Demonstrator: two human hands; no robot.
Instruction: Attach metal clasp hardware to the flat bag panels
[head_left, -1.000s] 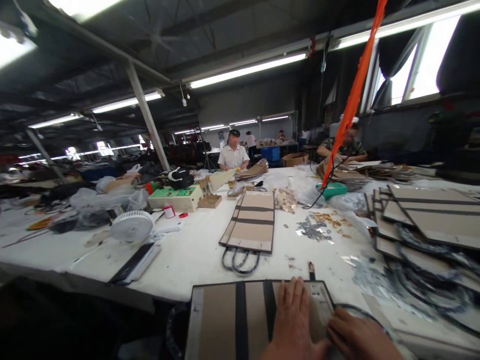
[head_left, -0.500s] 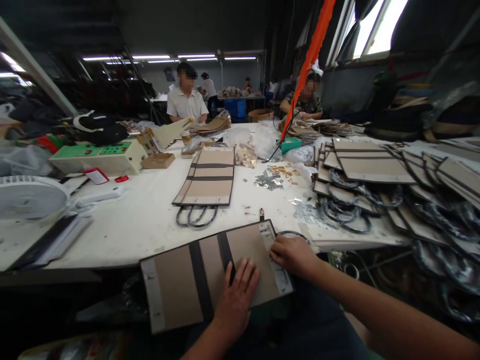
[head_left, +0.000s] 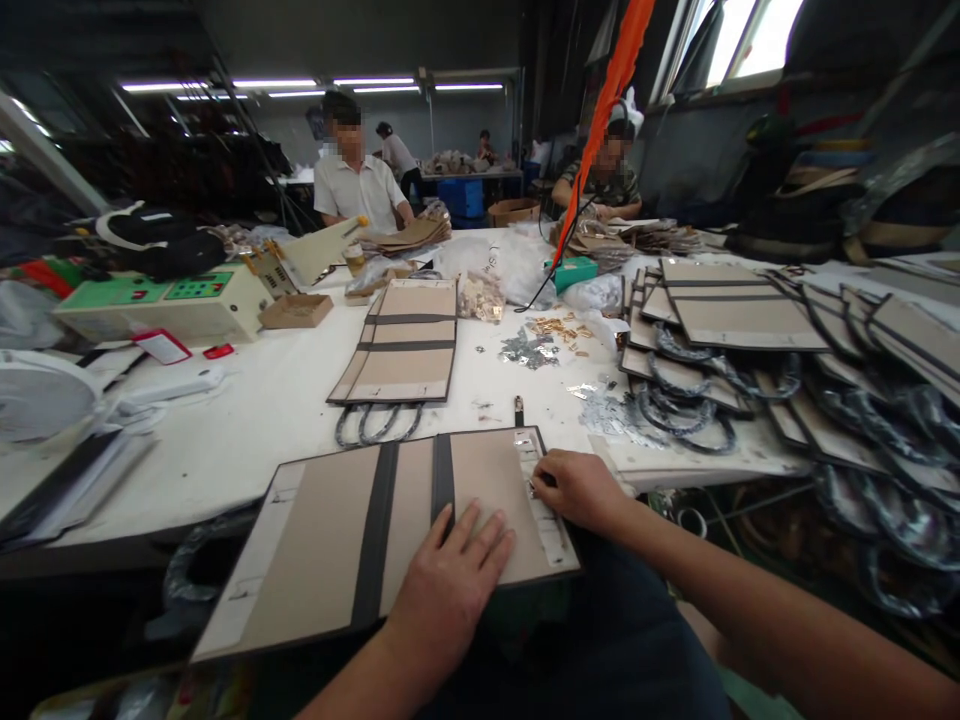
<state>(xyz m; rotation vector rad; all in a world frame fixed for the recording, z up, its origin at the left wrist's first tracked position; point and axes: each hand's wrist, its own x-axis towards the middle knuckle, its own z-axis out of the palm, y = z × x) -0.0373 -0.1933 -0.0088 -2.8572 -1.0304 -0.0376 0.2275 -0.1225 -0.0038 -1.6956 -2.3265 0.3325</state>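
An opened-out bag panel (head_left: 330, 520), beige inside with two dark bands and dark edging, lies partly over the table's front edge and my lap. My left hand (head_left: 454, 565) rests flat on its beige face near the right-hand band, fingers spread. At the panel's right end, my right hand (head_left: 574, 487) is closed, fingertips pressed to the whitish strip (head_left: 551, 535) with small metal bits; whatever it pinches is hidden. A dark tab with a metal end (head_left: 519, 408) sticks out beyond the top edge. One plastic-wrapped handle (head_left: 187, 580) hangs at the left.
Another folded bag (head_left: 405, 345) lies farther back. Gold-coloured fittings (head_left: 562, 330) and flat metal plates (head_left: 529, 347) are scattered mid-table. Stacked bag panels (head_left: 750, 320) fill the right side. A green-topped machine (head_left: 165, 305) stands left. Two people sit across the table (head_left: 262, 390).
The panel's left end has come down and nearer to me, showing more of the handle there. My right hand has shifted a little along the whitish strip. My left hand stays flat.
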